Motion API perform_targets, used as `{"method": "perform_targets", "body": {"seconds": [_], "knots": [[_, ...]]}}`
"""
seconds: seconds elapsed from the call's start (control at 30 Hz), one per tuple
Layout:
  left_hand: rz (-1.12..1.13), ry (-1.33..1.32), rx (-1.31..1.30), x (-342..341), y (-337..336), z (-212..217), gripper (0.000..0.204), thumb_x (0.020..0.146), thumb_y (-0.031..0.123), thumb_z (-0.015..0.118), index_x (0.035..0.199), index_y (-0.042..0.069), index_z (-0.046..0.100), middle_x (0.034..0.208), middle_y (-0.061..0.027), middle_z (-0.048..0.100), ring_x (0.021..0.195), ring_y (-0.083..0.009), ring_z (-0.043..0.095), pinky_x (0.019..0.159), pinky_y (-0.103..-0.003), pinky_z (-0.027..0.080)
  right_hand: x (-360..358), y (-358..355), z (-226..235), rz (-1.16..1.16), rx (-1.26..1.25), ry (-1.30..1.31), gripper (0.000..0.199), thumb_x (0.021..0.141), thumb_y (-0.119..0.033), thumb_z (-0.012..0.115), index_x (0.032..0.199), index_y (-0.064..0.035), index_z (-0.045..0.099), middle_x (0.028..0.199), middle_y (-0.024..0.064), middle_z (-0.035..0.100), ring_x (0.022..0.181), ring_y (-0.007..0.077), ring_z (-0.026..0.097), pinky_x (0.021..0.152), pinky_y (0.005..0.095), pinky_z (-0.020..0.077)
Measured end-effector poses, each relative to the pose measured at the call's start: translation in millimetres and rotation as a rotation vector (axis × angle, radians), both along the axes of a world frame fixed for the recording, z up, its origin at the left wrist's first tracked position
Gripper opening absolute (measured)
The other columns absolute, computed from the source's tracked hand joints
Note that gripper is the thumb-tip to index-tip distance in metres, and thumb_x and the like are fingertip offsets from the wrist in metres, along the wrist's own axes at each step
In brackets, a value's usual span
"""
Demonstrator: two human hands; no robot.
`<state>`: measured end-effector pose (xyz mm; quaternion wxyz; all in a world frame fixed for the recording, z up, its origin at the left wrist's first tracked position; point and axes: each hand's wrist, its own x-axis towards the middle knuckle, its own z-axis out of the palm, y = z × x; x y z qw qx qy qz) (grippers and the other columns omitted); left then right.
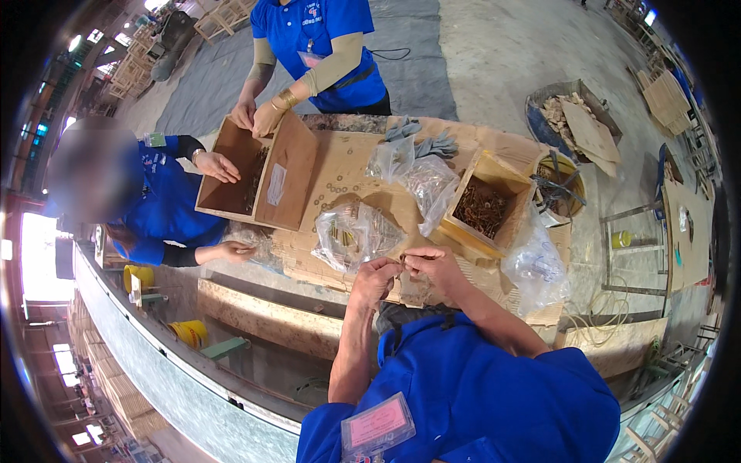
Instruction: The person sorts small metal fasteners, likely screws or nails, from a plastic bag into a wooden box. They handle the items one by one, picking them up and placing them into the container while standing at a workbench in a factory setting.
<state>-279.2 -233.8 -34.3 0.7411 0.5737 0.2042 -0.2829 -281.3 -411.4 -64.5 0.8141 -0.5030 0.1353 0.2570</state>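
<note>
- Part [402,260] was pinched between the fingertips of both hands, above the near edge of the table; its exact kind could not be told, as it was largely covered by the fingers.
- Left hand [376,281]: the part was gripped between thumb and forefinger; the remaining fingers were curled.
- Right hand [434,268]: the part was gripped by thumb and forefinger from the opposite side; the remaining fingers were bent, partly hidden.
- Near bag [351,231]: clear plastic, with brass-coloured pieces seen through it, was placed just ahead of the left hand; contact between them could not be confirmed.
- Washers [330,190]: these were scattered on the cardboard [351,150] beyond the near bag.
- Middle bag [427,184]: clear plastic, was laid beyond the hands, between the near bag and the small box [465,226].
- Screws [480,210]: rust-coloured, were contained in the small box.
- Right bag [538,262]: clear plastic, was set beside the small box, near the right forearm.
- Gloves [434,143]: grey, were left at the far side of the table, beside the middle bag.
- Large box [297,174]: wooden, open-topped, was positioned at the left of the table. Its far end was attended by the hands of one co-worker [328,58]; a hand of another co-worker [174,193] was held over its opening.
</note>
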Motion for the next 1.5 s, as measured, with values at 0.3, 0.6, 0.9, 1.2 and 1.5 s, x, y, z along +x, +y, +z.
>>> {"method": "perform_targets", "body": {"seconds": [0.3, 0.6, 0.9, 1.2, 1.5], "knots": [[0.097, -0.109, 0.132, -4, -27, -12, 0.018, 0.085, 0.019, 0.069, 0.086, 0.001, 0.065, 0.05, 0.0054, 0.045, 0.038, -0.0028, 0.035, 0.035, -0.021, 0.021, 1, -2, -11, -0.082, 0.028, -0.008, 0.02, 0.089, -0.008, 0.064, 0.107, 0.0009, 0.066, 0.086, 0.0035, 0.066, 0.075, 0.0088, 0.059, 0.066, 0.0224, 0.0476], [0.306, 0.09, -0.197, -9, -15, -8, 0.011, 0.087, 0.017, 0.067, 0.089, 0.006, 0.066, 0.051, 0.0038, 0.044, 0.04, -0.0051, 0.037, 0.037, -0.022, 0.025, -3, 5, -3, 0.078, 0.036, 0.071, 0.017, 0.087, -0.008, 0.066, 0.102, -0.0001, 0.065, 0.082, 0.0028, 0.064, 0.072, 0.0102, 0.058, 0.065, 0.0252, 0.048], [0.45, -0.089, -0.253, -11, 2, 14, 0.016, 0.09, 0.018, 0.064, 0.078, 0.007, 0.06, 0.053, 0.0038, 0.042, 0.044, -0.0061, 0.037, 0.04, -0.022, 0.026, 13, 11, 0, 0.326, 0.097, -0.046, 0.017, 0.089, -0.007, 0.064, 0.1, 0.0041, 0.066, 0.082, 0.0062, 0.065, 0.069, 0.012, 0.059, 0.066, 0.0262, 0.0476], [0.636, -1.028, 0.954, 120, 138, 133, 0.02, 0.091, 0.015, 0.059, 0.099, -0.003, 0.066, 0.08, -0.0068, 0.065, 0.073, -0.0113, 0.056, 0.069, -0.027, 0.046, 0, 36, -54, 0.033, 0.812, 0.819, 0.02, 0.093, -0.017, 0.061, 0.106, -0.0032, 0.058, 0.09, 0.0049, 0.062, 0.068, 0.0107, 0.059, 0.054, 0.0201, 0.0518], [0.096, -0.7, 0.973, 285, 271, -5, 0.024, 0.083, 0.021, 0.068, 0.089, -0.002, 0.07, 0.07, -0.0075, 0.067, 0.062, -0.0108, 0.059, 0.06, -0.03, 0.049, 26, 49, -37, 0.119, 0.039, 0.313, 0.017, 0.093, -0.023, 0.059, 0.083, -0.0091, 0.06, 0.065, -0.0028, 0.052, 0.052, 0.0075, 0.046, 0.046, 0.0229, 0.0347]]}}
